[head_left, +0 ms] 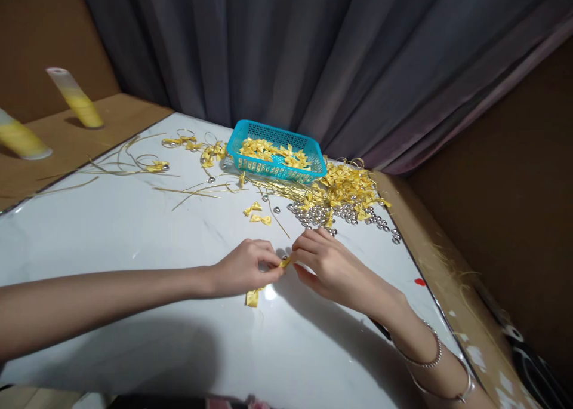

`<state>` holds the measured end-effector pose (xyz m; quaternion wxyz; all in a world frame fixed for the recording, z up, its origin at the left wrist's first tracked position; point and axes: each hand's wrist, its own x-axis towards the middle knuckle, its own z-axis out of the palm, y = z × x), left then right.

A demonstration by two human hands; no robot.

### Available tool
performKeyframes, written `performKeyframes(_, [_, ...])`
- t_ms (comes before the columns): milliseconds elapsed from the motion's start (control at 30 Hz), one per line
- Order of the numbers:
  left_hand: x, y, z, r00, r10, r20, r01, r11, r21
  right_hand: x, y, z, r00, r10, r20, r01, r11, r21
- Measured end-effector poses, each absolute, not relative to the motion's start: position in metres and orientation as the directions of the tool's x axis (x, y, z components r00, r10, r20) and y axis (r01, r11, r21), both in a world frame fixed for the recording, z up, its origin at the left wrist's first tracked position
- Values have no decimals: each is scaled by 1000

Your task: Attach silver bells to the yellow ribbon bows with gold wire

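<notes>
My left hand [244,267] and my right hand [324,263] meet fingertip to fingertip over the white table [134,242], both pinched on a small yellow ribbon bow [285,262]. A short tail of yellow ribbon [253,297] lies under my left hand. Two loose yellow bows [257,213] lie just beyond my hands. Farther back stands a blue plastic basket [277,150] holding several yellow bows, with a heap of yellow bows [347,189] and a cluster of small silver bells [331,215] to its right.
Thin gold strings [134,161] and looped wires with bows are scattered at the back left. Two yellow-and-white rolls [76,98] lean on the brown surface at far left. A grey curtain [313,57] hangs behind. Bracelets circle my right wrist [425,352].
</notes>
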<state>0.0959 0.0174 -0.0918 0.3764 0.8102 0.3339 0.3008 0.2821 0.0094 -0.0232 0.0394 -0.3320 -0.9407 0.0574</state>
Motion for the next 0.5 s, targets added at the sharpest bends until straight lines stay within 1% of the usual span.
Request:
performKeyframes(133, [96,18,-93,627,744,232,299,-505,810,286,19,-20,-799,600,-33,588,770,-246])
performKeyframes(233, [95,18,-94,643,732,225,292,-505,812,290,24,-21,-815,578,-49,562,766,-312])
performKeyframes(500, [94,17,-93,644,731,226,271,-494,827,294,24,-22,-791,611,-35,571,717,-400])
